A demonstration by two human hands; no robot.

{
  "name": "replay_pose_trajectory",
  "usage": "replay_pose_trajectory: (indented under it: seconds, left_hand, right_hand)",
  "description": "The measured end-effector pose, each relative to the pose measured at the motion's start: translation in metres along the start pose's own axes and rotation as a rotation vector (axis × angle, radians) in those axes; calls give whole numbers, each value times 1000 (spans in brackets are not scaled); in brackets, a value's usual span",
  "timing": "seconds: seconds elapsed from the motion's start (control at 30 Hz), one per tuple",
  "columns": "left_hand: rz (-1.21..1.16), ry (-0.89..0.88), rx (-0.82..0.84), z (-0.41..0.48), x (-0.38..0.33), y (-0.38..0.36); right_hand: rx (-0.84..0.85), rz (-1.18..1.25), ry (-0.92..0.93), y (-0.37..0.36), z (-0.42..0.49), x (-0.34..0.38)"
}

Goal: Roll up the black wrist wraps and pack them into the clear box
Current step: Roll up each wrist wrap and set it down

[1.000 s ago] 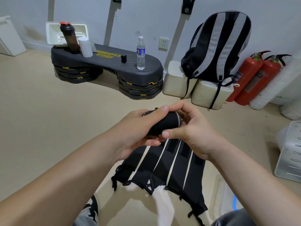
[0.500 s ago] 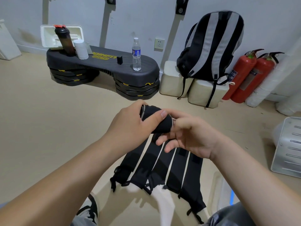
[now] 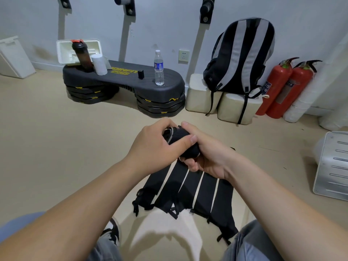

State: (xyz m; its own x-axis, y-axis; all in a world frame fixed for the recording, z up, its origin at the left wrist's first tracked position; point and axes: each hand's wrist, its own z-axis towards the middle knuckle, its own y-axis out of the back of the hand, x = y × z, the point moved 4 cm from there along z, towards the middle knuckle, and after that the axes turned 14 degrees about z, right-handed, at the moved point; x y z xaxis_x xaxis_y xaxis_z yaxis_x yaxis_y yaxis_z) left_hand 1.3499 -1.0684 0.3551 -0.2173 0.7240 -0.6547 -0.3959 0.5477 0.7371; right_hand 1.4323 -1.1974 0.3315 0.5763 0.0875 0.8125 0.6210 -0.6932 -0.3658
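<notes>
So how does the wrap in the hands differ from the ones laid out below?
The held wrap is rolled tight, gripped by the left hand and right hand; the laid-out wraps lie flat and unrolled, side by side, in no hand. All are black.

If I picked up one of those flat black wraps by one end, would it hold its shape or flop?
Likely flop: what looks like the same fabric is wound into a tight roll gripped by the left hand and right hand, so it bends easily. The flat wraps lie thin against the floor, so they are probably light.
</notes>
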Motion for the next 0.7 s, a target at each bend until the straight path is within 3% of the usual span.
replay_pose_trajectory:
  seconds: [0.2, 0.37, 0.5, 0.6, 0.7]
  left_hand:
    - [-151, -17, 75, -31, 14, 7]
    - [-74, 46, 71, -59, 34, 14]
    - [129, 86, 157, -58, 56, 7]
    - [289, 95, 208, -54, 77, -11]
    - [323, 109, 276, -52, 100, -39]
  right_hand:
    - [26, -53, 244, -10, -2, 0]
    - [61, -153, 232, -27, -2, -5]
    - [47, -455, 153, -35, 7, -19]
    - [10, -829, 141, -33, 14, -36]
    - [-9, -1047, 135, -27, 21, -53]
